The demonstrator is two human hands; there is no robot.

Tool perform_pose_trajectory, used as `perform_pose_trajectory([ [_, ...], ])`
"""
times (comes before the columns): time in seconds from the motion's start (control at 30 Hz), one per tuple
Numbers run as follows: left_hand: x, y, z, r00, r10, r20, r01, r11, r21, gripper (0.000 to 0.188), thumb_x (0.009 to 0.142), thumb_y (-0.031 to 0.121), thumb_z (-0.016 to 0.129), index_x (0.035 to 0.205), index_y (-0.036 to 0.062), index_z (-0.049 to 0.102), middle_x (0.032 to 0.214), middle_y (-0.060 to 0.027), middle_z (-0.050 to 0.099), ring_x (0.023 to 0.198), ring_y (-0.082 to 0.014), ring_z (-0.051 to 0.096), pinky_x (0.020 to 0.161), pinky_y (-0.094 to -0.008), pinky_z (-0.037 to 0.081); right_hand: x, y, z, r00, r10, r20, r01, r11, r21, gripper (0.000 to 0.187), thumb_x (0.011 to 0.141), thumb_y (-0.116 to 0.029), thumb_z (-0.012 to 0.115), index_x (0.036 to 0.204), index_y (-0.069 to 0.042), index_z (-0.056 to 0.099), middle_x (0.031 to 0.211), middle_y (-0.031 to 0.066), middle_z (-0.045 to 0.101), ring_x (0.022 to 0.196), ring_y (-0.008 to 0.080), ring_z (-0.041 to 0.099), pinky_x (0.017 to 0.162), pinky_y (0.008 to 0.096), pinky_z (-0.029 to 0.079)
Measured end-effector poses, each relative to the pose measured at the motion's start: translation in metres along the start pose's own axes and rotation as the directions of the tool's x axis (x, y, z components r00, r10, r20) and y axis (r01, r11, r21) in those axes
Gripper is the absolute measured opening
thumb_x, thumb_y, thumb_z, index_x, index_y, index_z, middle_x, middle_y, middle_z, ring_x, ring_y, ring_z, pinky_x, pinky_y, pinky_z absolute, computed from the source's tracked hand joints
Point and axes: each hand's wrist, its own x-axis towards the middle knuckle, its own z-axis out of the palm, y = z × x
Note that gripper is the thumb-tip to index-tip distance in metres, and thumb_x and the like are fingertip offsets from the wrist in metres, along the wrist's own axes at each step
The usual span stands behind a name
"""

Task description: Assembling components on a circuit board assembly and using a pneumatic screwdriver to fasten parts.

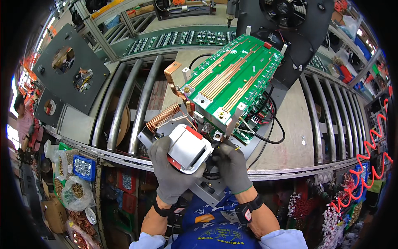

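Observation:
My gloved left hand (pixel 176 176) is wrapped round a silver, box-shaped part (pixel 187 145) with rounded corners and red edges, tilted at the near end of the assembly. Close to its right side, my gloved right hand (pixel 233 166) has its fingers closed among black cables under the board's near corner; what they pinch is hidden. Beyond both hands lies a large green circuit board (pixel 232 79) with copper strips, mounted on a dark metal chassis (pixel 204 191). Left of the silver part sits a copper coil (pixel 163 118), with a bent copper bar (pixel 171 79) standing behind it.
Steel rollers (pixel 124 101) flank the work on the left, and more rollers (pixel 331 116) lie right. A black panel with a fan (pixel 286 10) rises behind the board. Dark panels (pixel 68 68) lean at left. Below the bench edge are hardware bins (pixel 84 167) and a red coiled hose (pixel 365 157).

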Motion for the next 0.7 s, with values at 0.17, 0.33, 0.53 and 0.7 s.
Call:
perform_pose_trajectory([
  [0.17,0.002,0.002,-0.001,0.999,0.031,-0.02,-0.031,0.999,0.013,0.09,0.061,0.026,0.091,0.132,-0.0038,0.045,0.121,-0.0197,0.051,0.112,-0.0386,0.052,0.097,-0.0491,0.044,0.0,-0.002,0.004,0.999,0.036,-0.025,-0.04,0.982,-0.185,0.034,0.096,-0.024,0.067,0.123,-0.003,0.066,0.084,-0.0038,0.06,0.072,0.0049,0.052,0.064,0.0211,0.042],
  [0.33,0.003,0.0,-0.004,0.998,0.065,-0.017,-0.064,0.997,0.045,0.091,0.056,0.02,0.086,0.136,-0.0018,0.047,0.123,-0.0157,0.051,0.115,-0.0331,0.054,0.1,-0.0432,0.046,0.002,-0.001,0.007,1.0,-0.028,-0.004,0.027,0.98,-0.195,0.026,0.096,-0.023,0.064,0.114,-0.005,0.066,0.085,-0.002,0.061,0.07,0.0073,0.054,0.06,0.0259,0.048],
  [0.53,0.007,0.001,-0.007,0.999,0.046,0.022,-0.047,0.999,0.024,0.093,0.056,0.02,0.086,0.137,-0.0017,0.047,0.122,-0.0167,0.053,0.114,-0.0341,0.055,0.1,-0.0435,0.046,0.003,-0.006,0.006,0.999,-0.005,-0.048,-0.006,0.973,-0.231,0.023,0.092,-0.021,0.068,0.105,-0.003,0.072,0.081,-0.003,0.063,0.068,0.0053,0.054,0.062,0.0219,0.042],
  [0.7,0.01,0.003,-0.01,0.997,0.073,0.032,-0.075,0.995,0.063,0.094,0.056,0.024,0.089,0.136,-0.0018,0.047,0.118,-0.0169,0.053,0.11,-0.0339,0.055,0.097,-0.0441,0.046,0.006,-0.002,0.01,0.99,-0.056,-0.129,0.017,0.958,-0.285,0.019,0.09,-0.022,0.068,0.091,-0.003,0.072,0.075,-0.0026,0.061,0.063,0.006,0.052,0.059,0.0239,0.042],
])
